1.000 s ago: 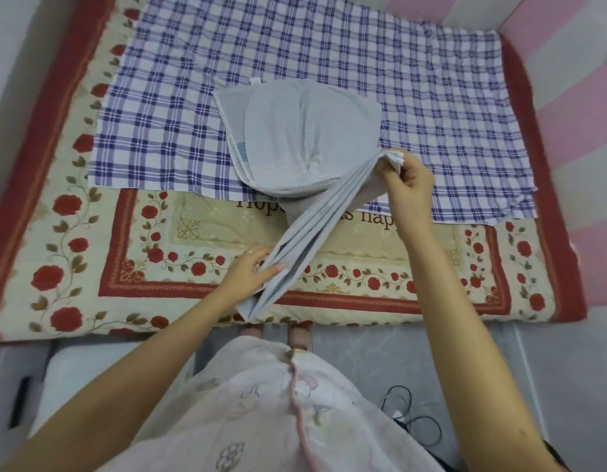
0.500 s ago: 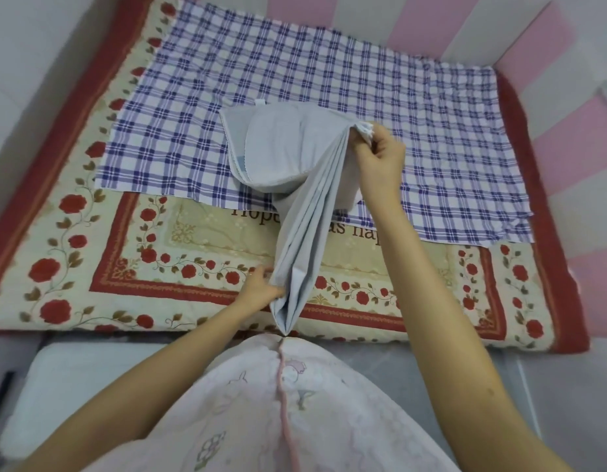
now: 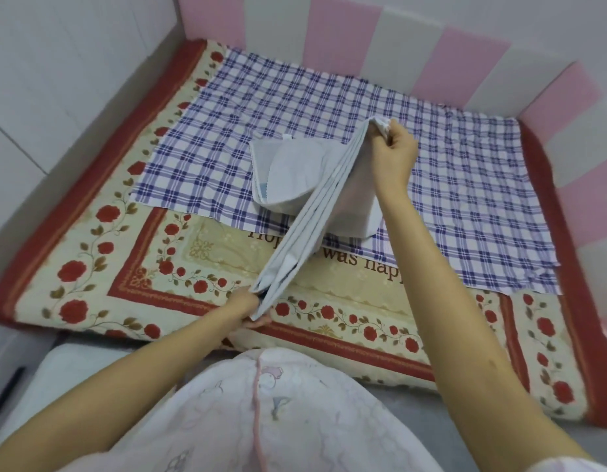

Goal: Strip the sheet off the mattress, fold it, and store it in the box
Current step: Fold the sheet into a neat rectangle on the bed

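sheet (image 3: 312, 219) first: where do we have it?
– pulled taut between our two hands, a band of stacked pale folds slanting from far right to near left over the mattress (image 3: 90, 267). the loose rest of it slumps in a heap on the plaid cloth (image 3: 227, 131), left of the band.

and our right hand (image 3: 395, 155)?
– raised at the far end, fingers curled tight, pinching the bunched corner.

our left hand (image 3: 251, 308)?
– low at the near end, over the rose border. it grips the folds there; the thumb shows under the edge, but we cannot tell how the other fingers lie, as the cloth hides them.

what lies round it?
– the plaid cloth covers the far part of the mattress, and pink and white panels (image 3: 343, 39) stand along the far and right sides.
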Demonstrator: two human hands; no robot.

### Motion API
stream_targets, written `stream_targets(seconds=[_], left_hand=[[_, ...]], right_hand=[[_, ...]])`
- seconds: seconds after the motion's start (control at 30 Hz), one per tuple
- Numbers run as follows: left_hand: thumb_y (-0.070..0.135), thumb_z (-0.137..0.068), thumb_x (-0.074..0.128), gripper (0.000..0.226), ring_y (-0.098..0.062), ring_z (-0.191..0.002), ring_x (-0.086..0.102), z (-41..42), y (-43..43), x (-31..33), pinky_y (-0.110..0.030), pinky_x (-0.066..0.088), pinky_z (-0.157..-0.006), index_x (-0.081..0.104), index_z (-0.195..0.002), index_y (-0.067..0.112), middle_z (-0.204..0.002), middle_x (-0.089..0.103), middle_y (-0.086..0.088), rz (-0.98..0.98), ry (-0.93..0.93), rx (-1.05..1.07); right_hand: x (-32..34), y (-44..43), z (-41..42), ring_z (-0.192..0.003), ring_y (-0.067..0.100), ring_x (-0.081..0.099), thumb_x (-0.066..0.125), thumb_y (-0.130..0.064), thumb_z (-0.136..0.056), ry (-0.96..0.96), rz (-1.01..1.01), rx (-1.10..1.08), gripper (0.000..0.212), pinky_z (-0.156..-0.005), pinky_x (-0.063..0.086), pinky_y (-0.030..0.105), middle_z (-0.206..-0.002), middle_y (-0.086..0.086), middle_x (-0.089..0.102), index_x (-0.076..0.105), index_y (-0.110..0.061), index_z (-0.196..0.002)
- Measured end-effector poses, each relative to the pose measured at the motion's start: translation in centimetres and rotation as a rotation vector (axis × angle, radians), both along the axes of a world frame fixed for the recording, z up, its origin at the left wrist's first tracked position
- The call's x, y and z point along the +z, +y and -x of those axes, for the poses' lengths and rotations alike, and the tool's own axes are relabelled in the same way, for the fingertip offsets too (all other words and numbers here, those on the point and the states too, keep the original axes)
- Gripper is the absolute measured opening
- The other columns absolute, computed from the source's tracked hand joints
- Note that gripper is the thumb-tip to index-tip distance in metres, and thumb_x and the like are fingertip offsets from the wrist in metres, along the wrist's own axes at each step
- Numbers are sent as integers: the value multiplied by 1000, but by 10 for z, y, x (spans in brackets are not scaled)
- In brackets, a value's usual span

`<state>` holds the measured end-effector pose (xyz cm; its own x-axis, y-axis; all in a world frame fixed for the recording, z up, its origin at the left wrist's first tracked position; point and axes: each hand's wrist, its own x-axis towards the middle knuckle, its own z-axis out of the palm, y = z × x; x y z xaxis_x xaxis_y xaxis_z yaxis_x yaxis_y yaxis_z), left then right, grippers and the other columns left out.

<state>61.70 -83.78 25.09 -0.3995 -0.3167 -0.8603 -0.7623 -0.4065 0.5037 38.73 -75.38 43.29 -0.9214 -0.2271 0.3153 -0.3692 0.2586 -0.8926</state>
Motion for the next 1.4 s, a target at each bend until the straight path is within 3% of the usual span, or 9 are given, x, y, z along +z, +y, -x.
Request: stream_targets(seconds=[0.17,0.3,0.4,0.5,0.73,1.03,1.13,1.27,1.4], left_hand=[[7,-100,37,21,-12,-33,56,49,-95,59,-19,47,-35,58,-105,11,-79,64,-14,169,151,342],[-4,-96,29,37,-22,-63,69,134,-176,179,-25,56,-53,64,-107,-9,-102,67,-25,344,534,498],[-12,-92,29,46,-12,-35,58,186,-178,296,-21,50,-39,64,-64,-1,-45,62,-8,326,835,453],[-11,-91,32,40,-13,-42,59,219,-171,397,-18,48,-38,57,-66,7,-58,62,-6,444,981,437],[-13,-80,27,46,-21,-92,58,264,-150,596,-33,50,-89,66,-87,11,-94,63,-9,924,1369,433],[-7,-78,25,53,-18,-88,54,260,-111,660,-21,42,-77,68,-94,18,-98,62,-2,1140,1391,446],[-8,-78,26,52,-19,-84,55,253,-107,676,-23,46,-74,69,-100,13,-95,61,-5,1278,1392,295],[-9,-86,31,38,-28,-63,57,251,-123,657,-22,50,-43,66,-82,5,-89,62,-20,1286,1157,91],[-10,-84,37,42,-33,-106,59,249,-134,620,-31,45,-87,68,-108,4,-114,65,-20,1463,1132,405]], right_hand=[[16,24,42,-52,3,29,54,-20,-94,-107,-12,-194,34,-54,25,25,-57,-5,38,42,-20,-63],[72,33,75,-79,17,51,53,-26,-95,-76,47,-299,13,-69,35,26,-85,1,60,64,-20,-90],[131,39,106,-101,29,61,54,-26,-95,-5,186,-412,25,-80,43,32,-109,12,68,68,-13,-112],[198,46,130,-108,38,57,53,-26,-95,51,256,-505,28,-85,45,40,-115,21,64,66,-13,-117],[371,83,148,-104,32,60,53,-26,-95,295,555,-590,25,-76,39,29,-113,14,67,68,-13,-110],[397,118,174,-83,16,50,59,-22,-92,248,586,-497,13,-73,36,24,-90,3,58,65,-11,-93],[399,124,177,-89,22,57,60,-22,-92,206,537,-508,23,-74,38,26,-100,10,64,66,-4,-105],[364,118,186,-104,30,61,65,-20,-89,47,389,-435,39,-88,46,34,-122,13,63,61,-5,-125],[344,88,182,-97,29,63,62,-21,-90,196,438,-457,26,-83,46,33,-108,11,68,68,-6,-111]])
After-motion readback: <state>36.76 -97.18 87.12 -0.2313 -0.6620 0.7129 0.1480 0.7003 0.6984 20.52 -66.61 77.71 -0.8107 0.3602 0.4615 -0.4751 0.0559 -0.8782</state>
